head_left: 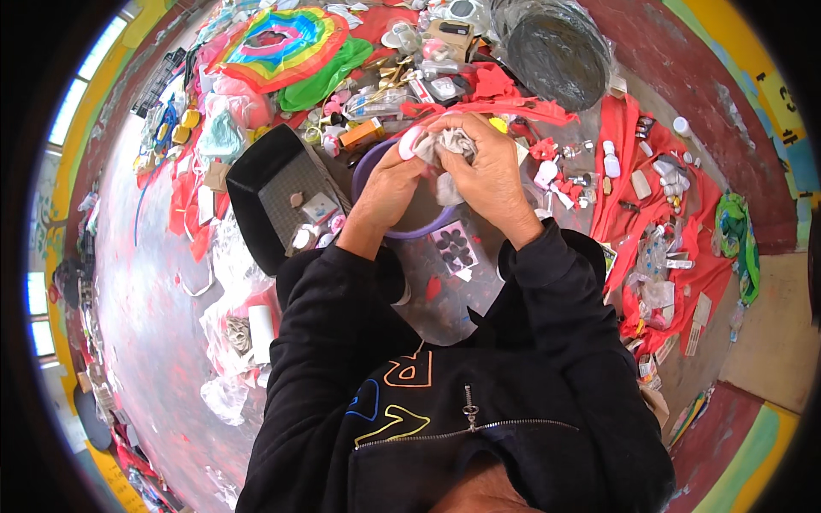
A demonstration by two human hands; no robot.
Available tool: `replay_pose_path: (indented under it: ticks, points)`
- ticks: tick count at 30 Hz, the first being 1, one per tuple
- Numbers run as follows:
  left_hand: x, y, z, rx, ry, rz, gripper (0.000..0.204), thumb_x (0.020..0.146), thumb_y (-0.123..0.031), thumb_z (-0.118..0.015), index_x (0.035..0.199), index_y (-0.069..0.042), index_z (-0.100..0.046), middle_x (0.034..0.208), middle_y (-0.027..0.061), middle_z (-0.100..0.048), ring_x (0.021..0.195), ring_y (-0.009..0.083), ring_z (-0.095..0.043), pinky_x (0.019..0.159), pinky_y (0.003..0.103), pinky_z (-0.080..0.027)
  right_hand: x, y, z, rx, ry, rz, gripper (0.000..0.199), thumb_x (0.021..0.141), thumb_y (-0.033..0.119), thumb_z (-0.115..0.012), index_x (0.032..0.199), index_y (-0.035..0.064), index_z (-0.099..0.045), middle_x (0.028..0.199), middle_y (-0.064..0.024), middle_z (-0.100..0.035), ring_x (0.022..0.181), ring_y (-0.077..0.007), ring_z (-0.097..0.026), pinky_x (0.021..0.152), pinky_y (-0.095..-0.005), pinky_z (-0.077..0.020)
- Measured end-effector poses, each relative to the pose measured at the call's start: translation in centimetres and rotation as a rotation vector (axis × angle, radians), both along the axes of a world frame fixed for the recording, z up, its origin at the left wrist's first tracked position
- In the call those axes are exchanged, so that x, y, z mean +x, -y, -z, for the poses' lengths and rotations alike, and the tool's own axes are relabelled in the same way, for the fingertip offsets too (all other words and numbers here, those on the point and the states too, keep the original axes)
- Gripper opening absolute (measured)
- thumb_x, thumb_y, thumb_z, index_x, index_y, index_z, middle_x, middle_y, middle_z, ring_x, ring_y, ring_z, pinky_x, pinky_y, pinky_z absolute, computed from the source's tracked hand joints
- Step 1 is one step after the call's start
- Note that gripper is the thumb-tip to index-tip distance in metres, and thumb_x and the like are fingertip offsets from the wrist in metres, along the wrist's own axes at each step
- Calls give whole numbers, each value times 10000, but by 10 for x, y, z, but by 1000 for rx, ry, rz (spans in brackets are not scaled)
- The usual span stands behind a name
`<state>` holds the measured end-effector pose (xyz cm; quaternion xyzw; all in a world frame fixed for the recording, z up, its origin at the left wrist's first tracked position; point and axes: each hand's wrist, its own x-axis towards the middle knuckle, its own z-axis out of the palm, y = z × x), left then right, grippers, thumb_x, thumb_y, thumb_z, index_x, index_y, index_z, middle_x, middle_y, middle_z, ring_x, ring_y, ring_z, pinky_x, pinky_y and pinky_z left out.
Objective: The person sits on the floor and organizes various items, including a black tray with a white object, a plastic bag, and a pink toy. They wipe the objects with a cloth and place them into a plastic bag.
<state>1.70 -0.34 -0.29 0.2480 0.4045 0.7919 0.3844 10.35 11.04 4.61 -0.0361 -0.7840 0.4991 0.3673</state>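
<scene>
Both my hands are raised together over a purple basin (416, 232). My right hand (494, 175) is closed on a crumpled greyish-white cloth (448, 145), part of which hangs below the fingers. In my left hand (386, 190) is a small rounded pink-and-white object (410, 143), its kind unclear, with the cloth pressed against it. Left of the basin stands a black open box (256, 201) with several small items inside. A white card with several dark round pieces (455, 246) lies on the floor between my legs.
Mixed goods lie heaped ahead, among them a rainbow-coloured ring (286, 44), a green bag (329, 75) and an orange box (362, 133). A big black round tub (560, 60) stands far right. Red cloth (629, 171) with small bottles spreads at right; clear plastic bags (244, 274) lie left.
</scene>
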Motion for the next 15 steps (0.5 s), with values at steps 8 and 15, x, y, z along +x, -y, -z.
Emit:
replay_pose_path:
  ticks: [8,15]
  points:
    - [0,4,-16,82,25,54,351,913,-139,-433,1234,4,-418,1165,60,-493,1045,149,-476,916,289,-364,6,-56,7,-111,-17,461,151,697,2,-550,840,29,-587,758,-127,-601,659,-252,-594,609,-325,-461]
    - [2,1,-11,-168,-146,122,394,922,-166,-423,1285,-22,-364,1192,59,-476,1066,123,-459,925,270,-353,5,-13,-3,26,-11,97,144,701,1,-540,836,28,-581,764,-127,-598,670,-247,-602,596,-314,-465]
